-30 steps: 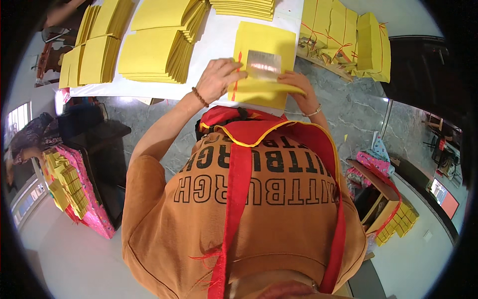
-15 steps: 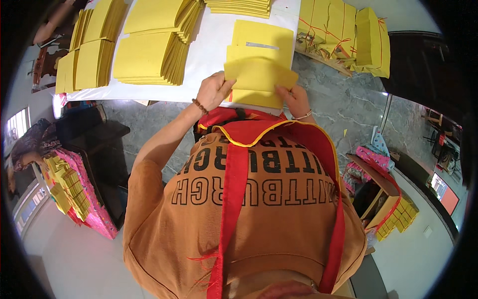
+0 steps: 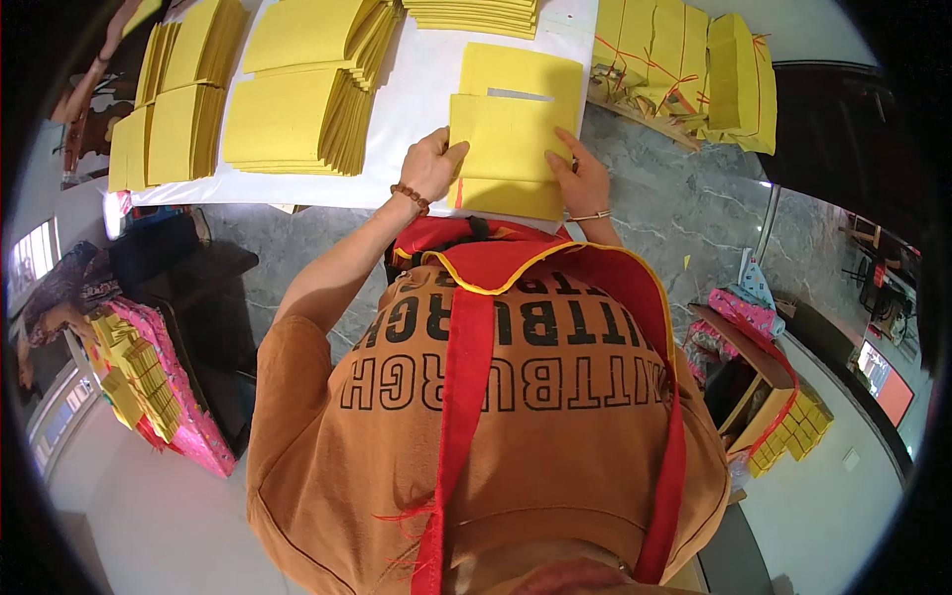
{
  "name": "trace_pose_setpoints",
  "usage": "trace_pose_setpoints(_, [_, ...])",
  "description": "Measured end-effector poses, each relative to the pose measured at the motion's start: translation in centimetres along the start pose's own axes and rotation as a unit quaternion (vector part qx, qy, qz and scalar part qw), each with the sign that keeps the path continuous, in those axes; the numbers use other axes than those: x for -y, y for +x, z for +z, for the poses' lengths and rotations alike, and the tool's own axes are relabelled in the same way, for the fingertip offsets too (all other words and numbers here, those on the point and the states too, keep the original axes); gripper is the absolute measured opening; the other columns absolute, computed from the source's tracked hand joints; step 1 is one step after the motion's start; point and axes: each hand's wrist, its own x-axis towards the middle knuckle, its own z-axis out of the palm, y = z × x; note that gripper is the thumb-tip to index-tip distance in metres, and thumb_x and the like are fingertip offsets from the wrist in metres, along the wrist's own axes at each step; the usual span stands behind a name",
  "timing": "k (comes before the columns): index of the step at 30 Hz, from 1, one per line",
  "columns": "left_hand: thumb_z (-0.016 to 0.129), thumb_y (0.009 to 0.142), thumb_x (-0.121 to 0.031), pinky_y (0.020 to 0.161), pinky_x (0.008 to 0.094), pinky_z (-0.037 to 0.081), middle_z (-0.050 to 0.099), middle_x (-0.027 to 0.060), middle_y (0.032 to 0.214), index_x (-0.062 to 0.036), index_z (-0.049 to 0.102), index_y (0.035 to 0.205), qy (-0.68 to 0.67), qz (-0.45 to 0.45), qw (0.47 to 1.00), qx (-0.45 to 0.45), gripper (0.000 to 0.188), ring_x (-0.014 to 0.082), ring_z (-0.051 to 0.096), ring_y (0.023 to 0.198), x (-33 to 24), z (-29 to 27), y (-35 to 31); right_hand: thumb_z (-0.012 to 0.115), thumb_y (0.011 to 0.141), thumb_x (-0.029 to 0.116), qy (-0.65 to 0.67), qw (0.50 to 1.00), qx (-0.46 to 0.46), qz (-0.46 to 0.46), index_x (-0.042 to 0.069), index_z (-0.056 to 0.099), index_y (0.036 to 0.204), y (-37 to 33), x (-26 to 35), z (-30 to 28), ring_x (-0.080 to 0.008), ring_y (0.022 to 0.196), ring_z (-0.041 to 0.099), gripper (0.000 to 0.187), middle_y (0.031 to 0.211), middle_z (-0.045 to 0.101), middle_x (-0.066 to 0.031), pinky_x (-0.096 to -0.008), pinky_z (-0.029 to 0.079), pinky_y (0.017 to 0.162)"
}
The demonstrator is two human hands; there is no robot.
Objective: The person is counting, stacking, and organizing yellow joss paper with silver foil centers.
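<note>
"Grey marbled floor [image 3: 684, 183] lies right of the white tabletop [image 3: 409, 104]. Where's the yellow sheet [image 3: 504, 139]?"

"Head view: near tabletop edge, over a larger yellow sheet [image 3: 521, 69]. Left fingers [image 3: 457, 152] and right fingers [image 3: 556, 162] grasp its sides."

"Which step?"

"Squaring it, apparently; next move calls for level edges."

I seem to be in a small paper workshop: yellow paper stacks [image 3: 288, 119] crowd my white table [image 3: 412, 94] toward ten and eleven o'clock, red-tied bundles [image 3: 645, 55] at one, yellow blocks [image 3: 790, 436] at four.
</note>
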Motion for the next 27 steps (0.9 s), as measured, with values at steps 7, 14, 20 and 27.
trace_pose_setpoints(7, [0.056, 0.078, -0.026, 0.061, 0.0355, 0.045, 0.063, 0.0142, 0.074, 0.0004, 0.058, 0.090, -0.009, 0.013, 1.000, -0.015, 0.029, 0.0251, 0.060, 0.067, 0.7, 0.1, 0.6, 0.061, 0.076, 0.024, -0.030, 0.997, 0.004, 0.065, 0.013, 0.057, 0.113, 0.0, 1.0, 0.2, -0.0288, 0.083, 0.061, 0.039, 0.099, 0.062, -0.0154, -0.0342, 0.046, 0.072])
trace_pose_setpoints(14, [0.063, 0.074, -0.015, 0.072, 0.0363, 0.044, 0.058, 0.0164, 0.094, 0.0002, 0.048, 0.106, 0.040, 0.121, 0.980, -0.153, 0.039, 0.0278, 0.056, 0.085, -2.7, -0.1, -1.7, 0.063, 0.077, 0.018, -0.053, 0.997, -0.009, 0.054, 0.008, 0.057, 0.114, 0.2, 0.2, 0.1, -0.0139, 0.075, 0.060, 0.039, 0.093, 0.064, -0.0118, -0.0257, 0.046, 0.066])
trace_pose_setpoints(20, [0.060, 0.078, -0.023, 0.091, 0.0423, 0.033, 0.046, 0.0123, 0.121, -0.0104, 0.048, 0.118, 0.313, 0.453, 0.828, -0.103, 0.043, 0.0294, 0.041, 0.111, -5.3, 3.7, -1.4, 0.060, 0.076, 0.023, -0.030, 0.999, -0.029, 0.004, 0.012, 0.058, 0.111, -0.2, 1.0, 0.4, -0.0286, 0.073, 0.059, 0.037, 0.091, 0.062, -0.0145, -0.0356, 0.046, 0.067])
trace_pose_setpoints(27, [0.053, 0.081, -0.036, 0.100, 0.0462, 0.025, 0.035, 0.0112, 0.134, -0.0189, 0.045, 0.124, 0.394, 0.414, 0.818, -0.062, 0.046, 0.0312, 0.030, 0.124, -2.9, 5.4, 0.4, 0.060, 0.077, 0.023, -0.039, 0.999, -0.011, 0.019, 0.010, 0.058, 0.111, 0.2, 1.6, -0.1, -0.0281, 0.076, 0.058, 0.036, 0.093, 0.060, -0.0141, -0.0360, 0.045, 0.068])
